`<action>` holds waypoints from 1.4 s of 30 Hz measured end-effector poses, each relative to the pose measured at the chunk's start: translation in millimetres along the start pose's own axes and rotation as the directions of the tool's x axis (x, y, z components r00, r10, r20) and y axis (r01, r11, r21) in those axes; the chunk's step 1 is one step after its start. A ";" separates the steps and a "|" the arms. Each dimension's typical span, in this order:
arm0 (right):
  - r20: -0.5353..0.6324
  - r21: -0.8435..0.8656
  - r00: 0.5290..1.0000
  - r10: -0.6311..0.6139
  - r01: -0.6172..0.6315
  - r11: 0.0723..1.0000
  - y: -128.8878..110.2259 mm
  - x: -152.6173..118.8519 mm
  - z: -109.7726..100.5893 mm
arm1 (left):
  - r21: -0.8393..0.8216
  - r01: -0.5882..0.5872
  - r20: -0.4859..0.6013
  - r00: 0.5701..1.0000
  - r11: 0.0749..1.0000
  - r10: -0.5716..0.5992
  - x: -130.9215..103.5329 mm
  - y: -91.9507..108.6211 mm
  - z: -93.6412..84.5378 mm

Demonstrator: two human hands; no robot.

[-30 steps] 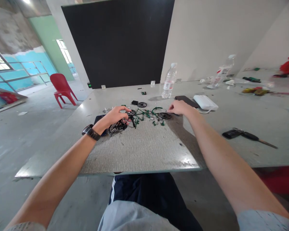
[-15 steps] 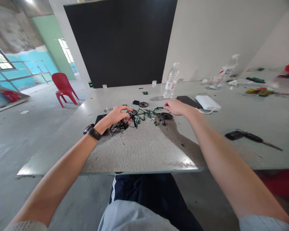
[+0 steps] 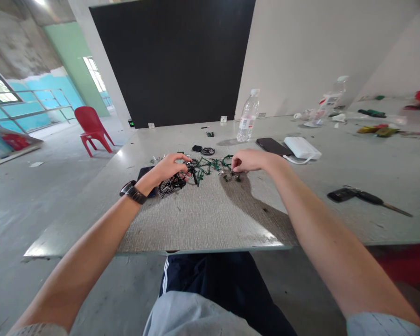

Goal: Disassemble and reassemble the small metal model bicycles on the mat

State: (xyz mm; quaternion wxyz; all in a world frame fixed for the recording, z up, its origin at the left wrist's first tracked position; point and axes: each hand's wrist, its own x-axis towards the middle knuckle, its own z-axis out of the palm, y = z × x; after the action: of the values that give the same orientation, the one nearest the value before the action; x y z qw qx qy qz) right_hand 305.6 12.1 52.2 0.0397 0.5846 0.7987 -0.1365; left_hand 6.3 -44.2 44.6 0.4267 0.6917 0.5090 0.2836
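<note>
A small black model bicycle (image 3: pixel 175 184) stands on the table, with my left hand (image 3: pixel 171 169) closed on its upper front part. Right of it lie several green model bicycle parts (image 3: pixel 210 164). My right hand (image 3: pixel 247 161) is lowered over the right end of these parts, its fingertips pinched at small pieces on the tabletop. What the fingertips hold, if anything, is too small to make out. Behind the green parts lie a loose black wheel (image 3: pixel 207 151) and a small black block (image 3: pixel 197 148).
The grey table (image 3: pixel 196 219) also carries a plastic bottle (image 3: pixel 248 116), a dark phone (image 3: pixel 273 146), a white power bank (image 3: pixel 302 148) with a cable and car keys (image 3: pixel 369 199). A second bottle (image 3: pixel 331 102) stands farther right. Beyond the left edge is a red chair (image 3: pixel 91 128).
My right hand has come down and slightly left, from above the black wheel at the right to the small pieces on the table. My left hand stays on the model bicycle.
</note>
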 end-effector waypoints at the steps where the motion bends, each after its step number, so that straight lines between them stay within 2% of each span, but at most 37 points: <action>1: -0.002 0.017 1.000 -0.002 0.002 1.000 -0.9 -0.1 0.3 | 0.007 0.000 0.003 1.000 1.000 0.000 0.3 -0.6 -0.3; 11: -0.054 -0.004 0.994 -0.094 0.094 0.996 -16.2 1.5 7.2 | 0.013 -0.045 0.016 0.999 0.999 0.045 3.9 -7.3 -2.4; 16: -0.045 -0.004 0.994 -0.101 0.101 0.995 -16.2 5.2 11.3 | 0.032 -0.053 0.027 0.998 0.998 0.052 5.8 -9.1 -3.9; 19: -0.086 -0.005 0.990 -0.114 0.114 0.993 -17.3 4.3 10.0 | 0.057 -0.076 0.015 0.997 0.995 0.075 7.1 -11.0 -4.4; 24: -0.198 0.016 0.961 -0.194 0.201 0.979 -28.8 2.6 12.4 | 0.078 -0.101 0.004 0.995 0.992 0.101 8.7 -12.8 -3.9; 30: -0.203 -0.038 0.937 -0.285 0.283 0.958 -34.1 17.0 32.1 | 0.082 -0.102 -0.001 0.995 0.991 0.102 8.3 -11.4 -2.9; 35: -0.271 -0.097 0.890 -0.367 0.354 0.930 -38.6 21.8 39.9 | 0.090 -0.092 -0.013 0.996 0.992 0.093 5.5 -8.3 -1.1; 42: -0.231 -0.081 0.926 -0.298 0.287 0.955 -37.0 19.9 35.3 | 0.071 -0.077 -0.011 0.997 0.995 0.078 5.2 -7.3 -0.3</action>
State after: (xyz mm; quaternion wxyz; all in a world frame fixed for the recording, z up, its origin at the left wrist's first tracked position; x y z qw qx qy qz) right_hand 261.0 10.8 20.2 -0.0651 0.4702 0.8787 -0.0508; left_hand 4.3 -38.3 38.1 0.3872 0.7235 0.4945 0.2865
